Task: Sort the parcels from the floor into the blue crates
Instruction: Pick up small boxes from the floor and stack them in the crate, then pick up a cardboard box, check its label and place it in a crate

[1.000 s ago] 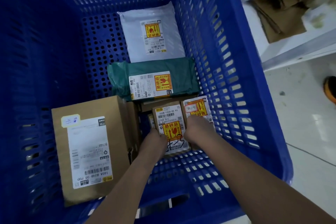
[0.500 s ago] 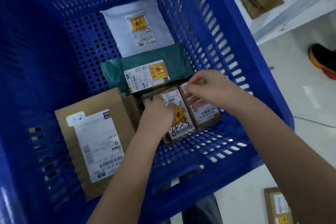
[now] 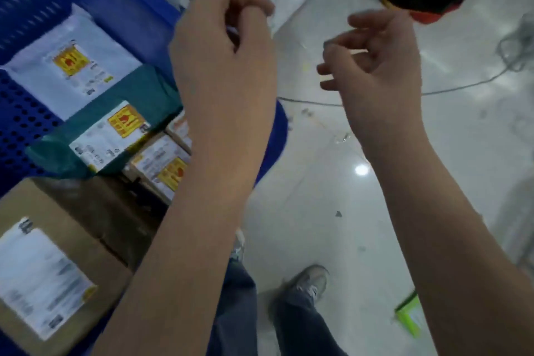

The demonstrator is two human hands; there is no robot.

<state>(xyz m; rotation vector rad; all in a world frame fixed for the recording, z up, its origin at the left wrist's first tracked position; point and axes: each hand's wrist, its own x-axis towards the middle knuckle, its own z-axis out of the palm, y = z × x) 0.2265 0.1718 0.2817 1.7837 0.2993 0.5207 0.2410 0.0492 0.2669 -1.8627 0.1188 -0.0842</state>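
Label print blurred; brown box (image 3: 86, 240) cut off at left edge.

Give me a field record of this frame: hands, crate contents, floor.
left hand: raised over crate edge, fingers loosely curled, holds nothing
right hand: raised over floor, fingers loosely curled, empty
blue crate: holds white mailer, green mailer, small box, large brown box
floor: cable, green item
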